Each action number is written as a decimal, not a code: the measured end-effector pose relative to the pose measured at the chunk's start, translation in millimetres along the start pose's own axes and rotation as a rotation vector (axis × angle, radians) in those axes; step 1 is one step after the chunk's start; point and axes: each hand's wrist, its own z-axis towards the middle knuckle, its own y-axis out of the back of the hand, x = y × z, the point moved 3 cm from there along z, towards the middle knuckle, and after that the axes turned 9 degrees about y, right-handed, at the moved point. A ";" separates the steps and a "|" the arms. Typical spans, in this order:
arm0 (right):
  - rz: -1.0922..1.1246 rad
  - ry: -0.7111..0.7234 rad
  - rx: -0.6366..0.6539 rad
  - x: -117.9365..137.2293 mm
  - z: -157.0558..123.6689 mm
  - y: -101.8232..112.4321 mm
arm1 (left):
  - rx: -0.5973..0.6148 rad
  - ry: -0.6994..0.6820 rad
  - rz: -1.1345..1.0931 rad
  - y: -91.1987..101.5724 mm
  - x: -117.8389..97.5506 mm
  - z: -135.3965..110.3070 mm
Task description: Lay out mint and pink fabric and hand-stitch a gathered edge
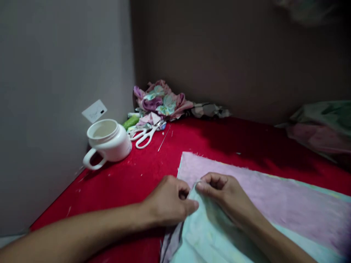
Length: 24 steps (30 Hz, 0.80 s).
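Observation:
A pale aqua fabric (pixel 205 233) with faint yellow marks is raised in folds at the lower middle. My left hand (pixel 172 202) pinches its left edge, thumb pressed on top and fingers behind. My right hand (pixel 223 190) grips the upper corner between thumb and curled fingers, close beside the left. Under and behind it lies a lilac fabric (pixel 257 190) with frayed edges, spread flat toward the right. Whether a needle or thread sits between my fingers is hidden.
On the red cloth surface (pixel 115 197) stands a white mug (pixel 112 142) at the left. White-handled scissors (pixel 145 137), a long needle (pixel 163 138) and crumpled fabric scraps (pixel 161 100) lie toward the back. More folded fabric (pixel 323 128) sits at the right, by the wall.

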 end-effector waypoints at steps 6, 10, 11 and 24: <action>0.011 0.047 -0.019 0.0 -1.6 -0.5 | 0.100 0.088 0.038 -5.7 -1.8 -15.7; 0.047 0.085 -0.057 -2.3 -0.4 -1.0 | 0.186 0.171 0.064 -7.7 3.0 -28.3; 0.050 0.096 -0.063 -2.2 0.1 -1.2 | 0.203 0.192 0.074 -6.9 5.2 -31.5; 0.053 0.105 0.065 4.7 5.3 -10.0 | -0.063 0.288 0.399 13.6 -7.3 -57.6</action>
